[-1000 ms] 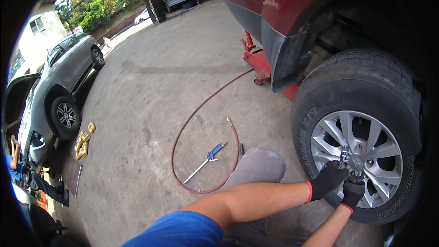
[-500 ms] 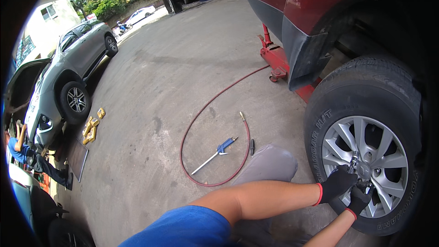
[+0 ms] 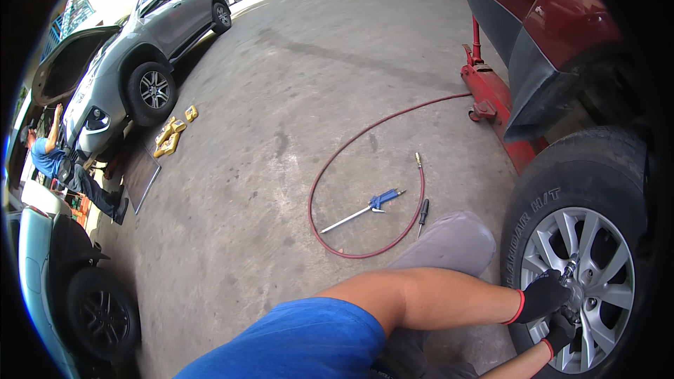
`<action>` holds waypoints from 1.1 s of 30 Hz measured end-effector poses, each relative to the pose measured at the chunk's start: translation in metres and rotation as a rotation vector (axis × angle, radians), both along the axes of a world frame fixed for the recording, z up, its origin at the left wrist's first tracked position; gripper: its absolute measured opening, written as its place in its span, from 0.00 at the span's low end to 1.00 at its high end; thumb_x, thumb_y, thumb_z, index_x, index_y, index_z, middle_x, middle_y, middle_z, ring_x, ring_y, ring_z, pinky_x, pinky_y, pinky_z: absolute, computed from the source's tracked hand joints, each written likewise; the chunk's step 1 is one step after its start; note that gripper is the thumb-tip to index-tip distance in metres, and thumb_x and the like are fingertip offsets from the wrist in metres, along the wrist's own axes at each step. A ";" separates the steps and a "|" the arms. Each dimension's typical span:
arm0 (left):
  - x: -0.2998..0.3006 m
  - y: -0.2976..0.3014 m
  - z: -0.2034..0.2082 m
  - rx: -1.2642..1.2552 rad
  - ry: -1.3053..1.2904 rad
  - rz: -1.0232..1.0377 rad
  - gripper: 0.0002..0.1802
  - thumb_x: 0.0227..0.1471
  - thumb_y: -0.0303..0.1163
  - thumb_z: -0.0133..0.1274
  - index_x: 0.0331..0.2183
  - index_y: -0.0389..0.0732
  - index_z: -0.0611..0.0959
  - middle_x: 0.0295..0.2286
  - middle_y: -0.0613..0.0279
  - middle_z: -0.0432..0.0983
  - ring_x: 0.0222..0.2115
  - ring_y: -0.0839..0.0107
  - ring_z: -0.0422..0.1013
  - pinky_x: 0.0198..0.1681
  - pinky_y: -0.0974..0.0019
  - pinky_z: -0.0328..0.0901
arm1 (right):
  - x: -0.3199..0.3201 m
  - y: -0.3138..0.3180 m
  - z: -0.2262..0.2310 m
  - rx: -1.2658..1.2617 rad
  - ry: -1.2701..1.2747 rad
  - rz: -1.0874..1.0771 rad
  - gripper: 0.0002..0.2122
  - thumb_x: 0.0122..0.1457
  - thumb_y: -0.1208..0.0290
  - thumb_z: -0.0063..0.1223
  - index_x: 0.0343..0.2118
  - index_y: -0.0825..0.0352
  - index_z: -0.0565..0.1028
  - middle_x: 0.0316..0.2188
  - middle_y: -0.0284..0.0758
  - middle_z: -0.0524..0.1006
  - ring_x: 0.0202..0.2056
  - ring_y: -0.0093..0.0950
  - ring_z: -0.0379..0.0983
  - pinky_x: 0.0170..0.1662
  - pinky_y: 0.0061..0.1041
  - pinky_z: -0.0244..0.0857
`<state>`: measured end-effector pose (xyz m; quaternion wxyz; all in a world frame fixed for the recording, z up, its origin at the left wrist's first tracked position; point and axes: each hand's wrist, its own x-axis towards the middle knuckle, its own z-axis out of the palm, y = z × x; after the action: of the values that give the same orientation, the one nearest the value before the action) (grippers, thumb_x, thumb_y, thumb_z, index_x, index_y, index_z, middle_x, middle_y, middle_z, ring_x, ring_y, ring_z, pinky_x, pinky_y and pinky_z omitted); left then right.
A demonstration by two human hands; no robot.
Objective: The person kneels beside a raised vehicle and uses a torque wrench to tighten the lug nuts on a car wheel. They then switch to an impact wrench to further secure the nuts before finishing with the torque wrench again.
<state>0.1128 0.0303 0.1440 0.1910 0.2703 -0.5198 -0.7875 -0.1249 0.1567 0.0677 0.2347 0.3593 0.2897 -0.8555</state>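
Observation:
Both my hands wear black gloves with red cuffs and work at the silver alloy wheel (image 3: 616, 293) of a dark red vehicle. My left hand (image 3: 545, 297), reaching across from the blue sleeve, is closed around a chrome wrench (image 3: 572, 267) in front of the spokes. Just below it, close to the hub, my right hand (image 3: 559, 334) has its fingers curled; a bit of shiny metal shows beside them, but what they grip is mostly hidden. The black tire (image 3: 528, 231) surrounds the rim.
A red floor jack (image 3: 488, 95) stands beside the red vehicle (image 3: 516, 0). On the concrete lie a red air hose (image 3: 314, 200), a blue air blow gun (image 3: 383, 200) and a black-handled tool (image 3: 423, 214). Yellow containers (image 3: 168, 142) lie near a grey car (image 3: 168, 17), where another person (image 3: 53, 158) works.
The whole view has swung, so the wheel, jack and hose appear farther right. My hands stay at the wheel's middle, with the chrome wrench still in the left.

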 end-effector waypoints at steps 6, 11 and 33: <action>0.003 -0.002 -0.002 -0.089 -0.044 0.041 0.21 0.52 0.35 0.55 0.43 0.28 0.76 0.31 0.44 0.80 0.33 0.55 0.79 0.35 0.55 0.70 | -0.021 0.009 -0.018 -0.174 0.036 0.034 0.12 0.66 0.65 0.43 0.24 0.60 0.69 0.20 0.30 0.63 0.25 0.27 0.65 0.34 0.29 0.61; 0.000 0.001 -0.006 -0.097 -0.085 0.054 0.18 0.52 0.35 0.55 0.39 0.29 0.78 0.30 0.44 0.79 0.32 0.54 0.78 0.34 0.54 0.70 | -0.024 0.017 -0.033 -0.089 0.104 0.001 0.11 0.67 0.64 0.45 0.28 0.61 0.72 0.23 0.32 0.70 0.29 0.27 0.69 0.39 0.30 0.65; -0.004 0.013 -0.002 -0.089 -0.002 0.046 0.18 0.51 0.37 0.56 0.35 0.29 0.80 0.26 0.46 0.79 0.29 0.56 0.78 0.35 0.54 0.69 | -0.086 0.047 -0.121 0.502 0.716 0.355 0.14 0.68 0.58 0.49 0.40 0.67 0.75 0.34 0.32 0.78 0.40 0.26 0.74 0.50 0.31 0.66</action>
<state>0.1087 0.0433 0.1422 0.2204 0.2740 -0.5482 -0.7588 -0.2112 0.2035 -0.0534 0.1686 0.0321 0.6072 -0.7758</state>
